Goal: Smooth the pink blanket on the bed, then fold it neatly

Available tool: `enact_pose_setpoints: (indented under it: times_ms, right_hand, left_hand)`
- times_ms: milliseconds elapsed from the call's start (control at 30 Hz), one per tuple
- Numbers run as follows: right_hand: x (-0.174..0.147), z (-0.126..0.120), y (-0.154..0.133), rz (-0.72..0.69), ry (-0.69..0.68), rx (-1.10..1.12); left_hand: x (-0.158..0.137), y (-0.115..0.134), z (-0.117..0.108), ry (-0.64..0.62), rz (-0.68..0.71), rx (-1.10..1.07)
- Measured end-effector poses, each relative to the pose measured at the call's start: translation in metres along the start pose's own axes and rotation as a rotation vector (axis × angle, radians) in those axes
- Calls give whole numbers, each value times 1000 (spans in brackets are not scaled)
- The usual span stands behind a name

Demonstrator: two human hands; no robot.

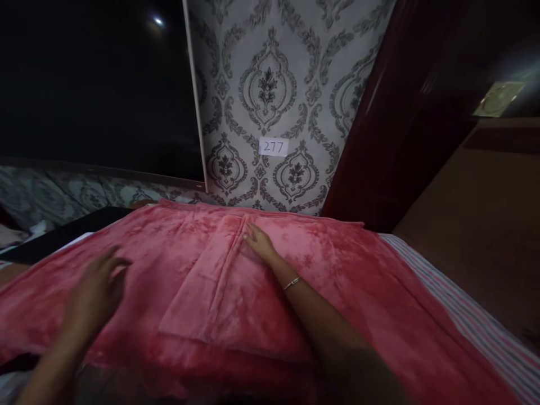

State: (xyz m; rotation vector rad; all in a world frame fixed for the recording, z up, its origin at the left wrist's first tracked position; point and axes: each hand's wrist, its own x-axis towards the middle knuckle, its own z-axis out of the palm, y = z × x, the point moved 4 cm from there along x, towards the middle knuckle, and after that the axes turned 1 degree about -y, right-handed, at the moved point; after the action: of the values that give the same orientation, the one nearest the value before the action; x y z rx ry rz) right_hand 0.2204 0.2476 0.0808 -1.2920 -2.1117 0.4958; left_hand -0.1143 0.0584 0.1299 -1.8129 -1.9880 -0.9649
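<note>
A pink plush cloth (pixel 346 264) lies spread across the surface before me. A folded section (pixel 198 298) of the same material lies in its middle, with a seam or edge running along it. My right hand (pixel 259 242), with a thin bracelet at the wrist, rests on the far end of that fold. Its fingers are stretched out, pressing on the fabric rather than wrapped round it. Over the left part of the cloth hovers my left hand (pixel 95 295), slightly blurred. Its fingers are bent but apart, and nothing shows between them.
Beneath the cloth, a striped sheet (pixel 422 275) shows at the right. A large dark screen (pixel 97 84) stands at the back left, above a black flat object (pixel 71 230). Patterned wallpaper bears a paper label (pixel 273 147) reading 277. Dark red wood (pixel 379 140) rises at the right.
</note>
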Motion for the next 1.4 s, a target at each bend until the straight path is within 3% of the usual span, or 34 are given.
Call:
enact_pose_setpoints:
  times_ms: [67,133,233,300,367,467,567,1033,1233,1400]
  right_hand:
    - [-10,-16,5,-23,23,-17]
    - [-23,-36,14,-23,18,-87]
    - [-46,-68,34,89,12,-218]
    - [-62,-86,49,221,29,-295]
    - [-78,-96,62,346,43,-371]
    - [-97,-96,78,443,48,-456]
    - [-107,-88,87,460,50,-465]
    - [-115,-93,90,420,91,-384]
    - [-122,-101,97,422,-23,-383]
    - [-152,-113,113,427,-37,-398]
  left_hand:
    - [18,61,30,-176,41,-202]
    - [30,130,61,-435,184,-364]
    - [38,220,102,-667,402,-399]
    - [40,257,128,-749,446,-316]
    - [38,274,154,-761,433,-179]
    - [33,270,184,-668,371,2]
    - [29,256,199,-603,320,68]
    - [33,256,190,-455,391,117]
    - [34,248,188,-576,457,133]
    - [31,224,182,-677,422,137]
